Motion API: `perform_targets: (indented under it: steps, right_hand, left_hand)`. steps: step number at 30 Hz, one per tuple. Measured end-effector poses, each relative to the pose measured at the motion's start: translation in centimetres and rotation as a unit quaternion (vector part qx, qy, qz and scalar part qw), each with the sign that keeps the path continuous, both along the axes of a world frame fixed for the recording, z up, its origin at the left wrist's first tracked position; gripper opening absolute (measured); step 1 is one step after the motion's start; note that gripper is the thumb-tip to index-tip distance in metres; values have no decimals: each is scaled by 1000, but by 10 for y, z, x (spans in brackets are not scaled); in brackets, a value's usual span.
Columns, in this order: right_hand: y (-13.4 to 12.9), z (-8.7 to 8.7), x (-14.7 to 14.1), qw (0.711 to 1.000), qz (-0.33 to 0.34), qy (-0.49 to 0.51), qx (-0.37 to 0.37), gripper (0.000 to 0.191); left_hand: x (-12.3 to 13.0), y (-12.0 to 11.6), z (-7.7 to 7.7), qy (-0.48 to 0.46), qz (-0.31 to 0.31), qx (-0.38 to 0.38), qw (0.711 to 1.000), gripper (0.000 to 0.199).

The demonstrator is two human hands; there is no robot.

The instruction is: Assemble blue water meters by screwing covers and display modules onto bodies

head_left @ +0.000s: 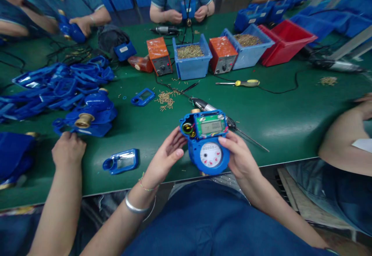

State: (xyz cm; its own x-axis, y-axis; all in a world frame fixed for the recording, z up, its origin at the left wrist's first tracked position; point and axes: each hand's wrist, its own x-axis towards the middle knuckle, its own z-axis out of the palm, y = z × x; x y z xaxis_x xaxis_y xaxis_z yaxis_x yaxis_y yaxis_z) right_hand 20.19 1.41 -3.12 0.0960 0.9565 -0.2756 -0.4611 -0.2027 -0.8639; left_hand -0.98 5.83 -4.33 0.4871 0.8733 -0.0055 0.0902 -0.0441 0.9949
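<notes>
A blue water meter point(209, 156) is between my two hands at the table's front edge. Its upper housing is uncovered, showing a green circuit board with a small display point(211, 126) and wires; below sits a round white dial. My right hand point(242, 153) grips its right side, thumb on the front. Along the left side, my left hand point(165, 155) supports it with its fingers, the thumb held off. Behind the meter lies an electric screwdriver point(203, 105) with a long thin bit. A blue cover frame point(122, 161) rests to the left, another cover point(143, 97) farther back.
Loose brass screws point(165, 100) lie mid-table near a yellow-handled screwdriver point(247, 83). Behind are orange power boxes point(159, 56), blue screw bins point(192, 68) and a red bin point(286, 45). Blue covers point(64, 81) pile up at left. A neighbour's hand point(69, 149) touches another meter point(100, 112).
</notes>
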Motion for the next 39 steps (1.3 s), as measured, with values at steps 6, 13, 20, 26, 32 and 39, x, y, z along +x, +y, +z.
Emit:
perform_targets:
  steps: [6,13,20,26,32,39]
  right_hand:
    - [-5,-8,38,993,-106,-18,-43,25]
    - [-15,-14,53,984,-157,10,-85,20]
    - [-34,-27,55,990,-105,-16,-95,20]
    - [-37,-29,48,990,-85,-7,-112,33]
    - [-21,-16,15,992,-1,35,-121,36]
    - [-2,-19,-23,990,35,75,-114,53]
  left_hand:
    - [-60,-2,-12,280,-53,171,943,37]
    - [-44,-19,-56,340,-226,290,866,23]
    - [-12,55,-62,355,-132,353,856,15]
    - [18,114,-69,392,-114,406,818,15]
    - [12,138,-50,330,131,357,864,16]
    - [-6,53,-25,-27,179,13,983,36]
